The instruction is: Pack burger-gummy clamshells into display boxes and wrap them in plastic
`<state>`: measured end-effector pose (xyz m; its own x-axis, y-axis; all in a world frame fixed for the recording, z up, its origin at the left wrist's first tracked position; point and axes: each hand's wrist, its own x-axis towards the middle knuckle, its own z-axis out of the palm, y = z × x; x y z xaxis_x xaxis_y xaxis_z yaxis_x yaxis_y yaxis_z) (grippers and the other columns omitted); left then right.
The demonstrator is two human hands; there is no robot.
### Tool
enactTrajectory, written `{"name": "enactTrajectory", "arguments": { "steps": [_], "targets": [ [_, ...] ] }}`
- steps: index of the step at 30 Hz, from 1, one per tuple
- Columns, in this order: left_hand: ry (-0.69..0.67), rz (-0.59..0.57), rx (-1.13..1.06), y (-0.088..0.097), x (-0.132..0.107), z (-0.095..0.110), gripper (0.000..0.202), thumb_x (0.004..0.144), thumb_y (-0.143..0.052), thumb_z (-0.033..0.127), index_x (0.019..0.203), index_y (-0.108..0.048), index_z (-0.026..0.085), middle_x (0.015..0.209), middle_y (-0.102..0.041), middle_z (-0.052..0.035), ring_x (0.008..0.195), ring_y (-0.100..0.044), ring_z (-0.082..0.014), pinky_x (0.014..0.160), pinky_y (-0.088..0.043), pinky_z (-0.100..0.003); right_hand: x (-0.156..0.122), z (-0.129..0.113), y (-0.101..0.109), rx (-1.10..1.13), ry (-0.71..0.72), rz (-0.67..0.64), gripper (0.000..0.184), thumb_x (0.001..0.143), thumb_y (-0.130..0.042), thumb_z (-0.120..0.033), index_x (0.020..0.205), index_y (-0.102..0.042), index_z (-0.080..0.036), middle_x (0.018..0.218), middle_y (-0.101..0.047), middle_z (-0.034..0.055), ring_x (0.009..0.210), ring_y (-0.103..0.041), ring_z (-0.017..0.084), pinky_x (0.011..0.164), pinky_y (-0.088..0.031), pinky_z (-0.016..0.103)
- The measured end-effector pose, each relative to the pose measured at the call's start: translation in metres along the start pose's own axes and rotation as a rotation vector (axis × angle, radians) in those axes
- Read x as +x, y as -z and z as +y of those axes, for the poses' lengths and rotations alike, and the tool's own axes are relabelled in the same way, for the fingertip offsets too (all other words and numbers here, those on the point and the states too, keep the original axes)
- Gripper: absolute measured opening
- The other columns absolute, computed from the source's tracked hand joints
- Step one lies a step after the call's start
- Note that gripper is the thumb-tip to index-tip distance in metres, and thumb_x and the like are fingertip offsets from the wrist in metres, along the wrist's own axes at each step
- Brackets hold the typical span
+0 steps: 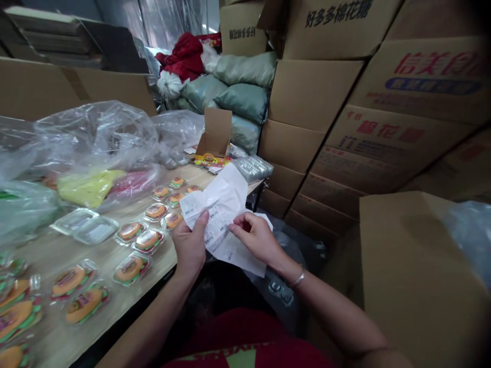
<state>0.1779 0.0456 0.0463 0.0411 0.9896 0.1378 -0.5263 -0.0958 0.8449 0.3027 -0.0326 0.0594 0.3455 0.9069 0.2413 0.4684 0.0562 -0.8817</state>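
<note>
A creased white sheet of barcode labels (233, 197) is held up over the table's front edge. My left hand (191, 245) grips its left side, thumb on top and fingers behind. On the right part of the sheet, my right hand (255, 236) pinches thumb against forefinger; whether a single label is between them is too small to tell. Left of the sheet, several clear plastic packs with burger-shaped contents (131, 232) lie in loose rows on the wooden table (153, 268). Nearest to my left hand is one such burger pack (172, 221).
Empty clear clamshells (95, 229) lie beside large plastic bags (99, 133). An open display box (215, 138) and stacked clear trays (251, 167) stand at the table's far end. Tall cartons (310, 97) rise beyond; an open carton (402, 266) stands at my right.
</note>
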Motion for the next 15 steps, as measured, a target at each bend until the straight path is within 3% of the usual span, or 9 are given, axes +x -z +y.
{"name": "enactTrajectory", "arguments": {
  "steps": [4, 7, 10, 12, 15],
  "targets": [
    [-0.105, 0.033, 0.114, 0.007, -0.001, -0.007, 0.028, 0.070, -0.079, 0.038, 0.087, -0.073, 0.015, 0.087, -0.075, -0.0041, 0.076, -0.069, -0.0193, 0.070, -0.057, -0.028, 0.005, 0.000, -0.007, 0.012, 0.013, 0.054, 0.025, 0.083, -0.065, -0.041, 0.073, -0.056, -0.021, 0.067, -0.057, -0.0002, 0.061, -0.051, 0.014, 0.057, -0.039, 0.028],
    [-0.162, 0.062, 0.205, 0.010, -0.004, -0.012, 0.028, 0.072, -0.077, 0.039, 0.087, -0.072, 0.016, 0.084, -0.074, -0.0039, 0.078, -0.068, -0.0200, 0.074, -0.056, -0.031, -0.002, -0.003, -0.013, -0.336, 0.260, 0.139, 0.020, 0.090, -0.055, -0.030, 0.072, -0.054, -0.021, 0.074, -0.059, 0.0034, 0.067, -0.054, 0.017, 0.061, -0.040, 0.031],
    [-0.158, 0.085, 0.273, 0.011, -0.006, -0.013, 0.028, 0.073, -0.076, 0.039, 0.088, -0.071, 0.015, 0.084, -0.073, -0.0037, 0.078, -0.068, -0.0196, 0.075, -0.055, -0.030, -0.015, -0.007, -0.021, -0.649, 0.527, 0.144, 0.019, 0.091, -0.047, -0.022, 0.074, -0.054, -0.022, 0.075, -0.058, 0.0057, 0.069, -0.055, 0.019, 0.062, -0.041, 0.033],
    [-0.100, 0.095, 0.298, 0.012, -0.006, -0.012, 0.029, 0.073, -0.075, 0.038, 0.089, -0.071, 0.015, 0.086, -0.073, -0.0042, 0.079, -0.068, -0.0195, 0.074, -0.055, -0.030, -0.025, -0.011, -0.023, -0.630, 0.663, 0.113, 0.015, 0.089, -0.050, -0.019, 0.075, -0.054, -0.023, 0.072, -0.057, 0.0043, 0.066, -0.054, 0.019, 0.060, -0.043, 0.033],
    [0.023, 0.106, 0.223, 0.013, -0.002, -0.009, 0.031, 0.070, -0.077, 0.036, 0.091, -0.071, 0.014, 0.091, -0.074, -0.0051, 0.083, -0.068, -0.0205, 0.075, -0.055, -0.030, -0.034, -0.019, -0.013, -0.387, 0.858, 0.127, 0.009, 0.084, -0.057, -0.018, 0.083, -0.054, -0.026, 0.078, -0.059, 0.0024, 0.071, -0.059, 0.018, 0.066, -0.050, 0.033]
  ]
}}
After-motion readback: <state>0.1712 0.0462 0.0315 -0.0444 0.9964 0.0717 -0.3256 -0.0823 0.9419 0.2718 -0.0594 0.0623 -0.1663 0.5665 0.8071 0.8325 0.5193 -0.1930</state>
